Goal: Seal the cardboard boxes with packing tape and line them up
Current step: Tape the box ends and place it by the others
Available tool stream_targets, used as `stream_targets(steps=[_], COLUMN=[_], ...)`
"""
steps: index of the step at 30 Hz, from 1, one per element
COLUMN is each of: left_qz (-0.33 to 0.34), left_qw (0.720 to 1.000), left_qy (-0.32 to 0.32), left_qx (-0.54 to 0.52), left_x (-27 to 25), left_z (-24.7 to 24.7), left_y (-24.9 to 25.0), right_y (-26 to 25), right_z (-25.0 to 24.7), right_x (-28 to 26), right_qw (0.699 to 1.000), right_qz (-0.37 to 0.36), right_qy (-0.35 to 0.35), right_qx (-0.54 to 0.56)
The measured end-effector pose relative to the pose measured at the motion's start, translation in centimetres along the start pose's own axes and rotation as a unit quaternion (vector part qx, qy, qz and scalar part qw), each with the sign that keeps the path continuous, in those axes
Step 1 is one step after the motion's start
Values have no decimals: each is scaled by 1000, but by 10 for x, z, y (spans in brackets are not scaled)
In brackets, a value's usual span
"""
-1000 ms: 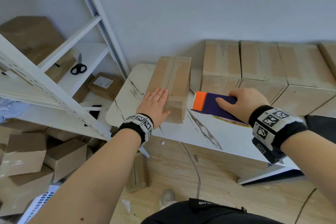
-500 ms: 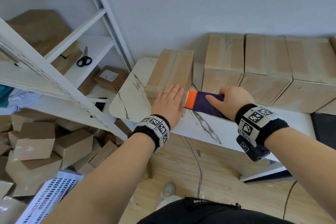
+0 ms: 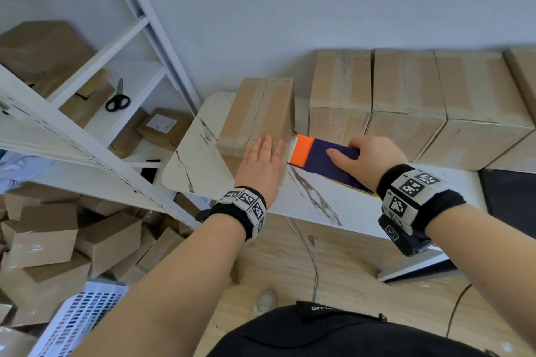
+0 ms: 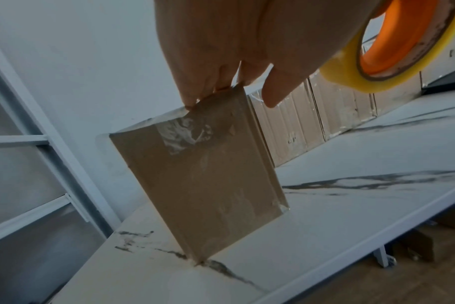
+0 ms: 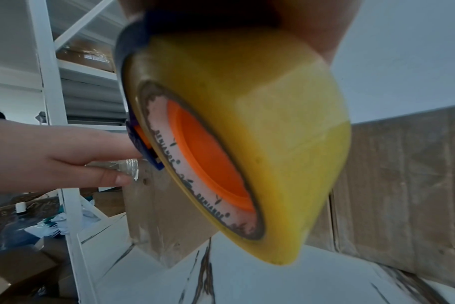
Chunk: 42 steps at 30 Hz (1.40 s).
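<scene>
Gripping the tape dispenser, the right hand held its orange end against the cardboard box, likely to cut the tape. Flat-fingered, the left hand pressed the box's near edge, steadying it on the tabletop beside the sealed row.

Your white marbled table carries one box near its left end and a row of boxes along the wall.
</scene>
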<state>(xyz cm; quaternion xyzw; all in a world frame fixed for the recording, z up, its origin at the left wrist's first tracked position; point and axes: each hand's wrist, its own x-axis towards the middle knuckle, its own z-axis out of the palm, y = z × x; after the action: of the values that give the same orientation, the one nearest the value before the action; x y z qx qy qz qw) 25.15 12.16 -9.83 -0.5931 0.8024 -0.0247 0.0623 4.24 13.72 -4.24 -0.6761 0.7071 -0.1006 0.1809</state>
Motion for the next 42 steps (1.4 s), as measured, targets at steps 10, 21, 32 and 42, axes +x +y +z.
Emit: stream_targets(steps=[10,21,32,42], left_qz=[-16,-11,-24,-109], left_qw=[999,998,999,991], left_qy=[-39,-57,-7,80], left_qx=[-17,25,-34,-25], left_x=[2,8,9,34], left_z=[-8,-8,-14,-18], left_y=[1,-7,-7,5], right_y=[28,20,1,-20], right_z=[-4,13,25,30], right_x=[-19,-11,12,18], right_qw=[999,996,991,987], right_qz=[-7,23,52,47], right_qy=[-9,-37,-77,-114], right_qx=[35,-79,-93,-101])
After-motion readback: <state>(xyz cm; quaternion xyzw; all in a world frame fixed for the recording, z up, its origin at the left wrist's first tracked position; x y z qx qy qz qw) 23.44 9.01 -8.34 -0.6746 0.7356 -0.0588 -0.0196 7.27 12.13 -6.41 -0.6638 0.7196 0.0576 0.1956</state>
